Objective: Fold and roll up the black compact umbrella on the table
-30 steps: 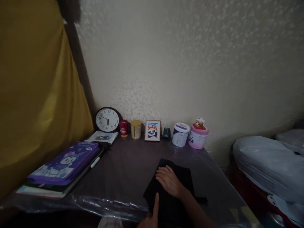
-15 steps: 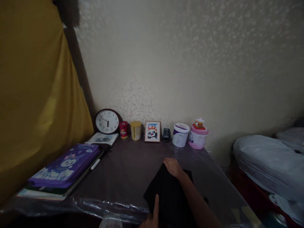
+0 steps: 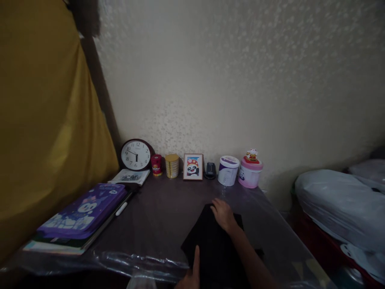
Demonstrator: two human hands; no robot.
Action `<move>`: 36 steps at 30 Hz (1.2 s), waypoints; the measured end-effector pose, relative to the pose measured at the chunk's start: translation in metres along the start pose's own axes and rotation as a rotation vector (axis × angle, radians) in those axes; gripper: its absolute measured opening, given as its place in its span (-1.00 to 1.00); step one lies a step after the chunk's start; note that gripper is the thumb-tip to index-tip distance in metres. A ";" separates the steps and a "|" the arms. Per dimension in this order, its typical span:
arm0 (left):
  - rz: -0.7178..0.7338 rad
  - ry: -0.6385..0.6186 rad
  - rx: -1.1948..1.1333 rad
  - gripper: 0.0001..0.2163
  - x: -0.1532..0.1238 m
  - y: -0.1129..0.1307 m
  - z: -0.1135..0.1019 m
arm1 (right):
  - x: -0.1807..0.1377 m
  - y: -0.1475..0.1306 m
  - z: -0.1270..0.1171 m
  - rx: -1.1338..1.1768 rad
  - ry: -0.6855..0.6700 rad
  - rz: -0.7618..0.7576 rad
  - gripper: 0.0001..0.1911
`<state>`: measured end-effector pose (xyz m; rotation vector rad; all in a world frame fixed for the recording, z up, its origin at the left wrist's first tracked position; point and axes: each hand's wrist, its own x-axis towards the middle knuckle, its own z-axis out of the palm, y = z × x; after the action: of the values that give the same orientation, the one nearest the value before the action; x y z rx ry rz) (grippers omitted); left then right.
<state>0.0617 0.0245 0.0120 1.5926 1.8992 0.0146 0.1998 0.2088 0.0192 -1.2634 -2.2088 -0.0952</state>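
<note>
A black folded cloth [image 3: 212, 245] lies on the dark table [image 3: 162, 212] near its front edge. My right hand [image 3: 223, 214] rests on the cloth's far end, fingers lying flat and close together. My left hand [image 3: 192, 271] shows only at the bottom edge, its index finger stretched out and pressing on the cloth's near left part. The rest of that hand is cut off by the frame.
Along the wall stand a round clock [image 3: 136, 155], a red tin [image 3: 156, 165], a gold tin [image 3: 172, 165], a panda picture frame [image 3: 193, 166], a white tub [image 3: 228, 170] and a pink jar [image 3: 250, 172]. Purple case on books [image 3: 84, 210] at left. Clear plastic sheet [image 3: 141, 265] over the table's front.
My right hand slid from the cloth's middle to its far end, then drew back slightly. The left index finger stayed pressed in place.
</note>
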 end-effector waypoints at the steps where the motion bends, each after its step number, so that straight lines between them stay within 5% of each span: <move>1: 0.009 0.000 -0.008 -0.35 -0.002 -0.001 -0.001 | 0.001 0.010 -0.005 0.020 0.070 0.063 -0.69; 6: 0.153 0.036 -0.025 -0.21 -0.004 -0.008 0.000 | -0.033 0.042 -0.046 0.132 0.290 0.306 -0.59; 11: 0.159 0.095 -0.033 -0.22 -0.004 -0.007 -0.001 | -0.078 0.024 -0.067 0.355 0.155 0.628 -0.55; 20: 0.183 0.150 -0.021 -0.24 -0.004 -0.005 -0.005 | -0.106 -0.016 -0.065 0.441 0.035 0.718 -0.51; 26: 0.143 0.153 -0.006 -0.26 -0.008 0.000 -0.010 | -0.099 -0.013 -0.064 0.643 0.073 0.762 -0.49; 32: 0.152 0.144 -0.011 -0.25 -0.005 0.000 -0.010 | -0.066 -0.038 -0.077 1.058 -0.043 0.765 -0.39; 36: 0.171 0.190 0.012 -0.25 0.002 -0.004 -0.007 | -0.042 -0.054 -0.073 1.057 -0.042 0.764 -0.42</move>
<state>0.0549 0.0283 0.0154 1.8125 1.9001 0.2353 0.2047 0.1228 0.0696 -1.2982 -1.2628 1.2120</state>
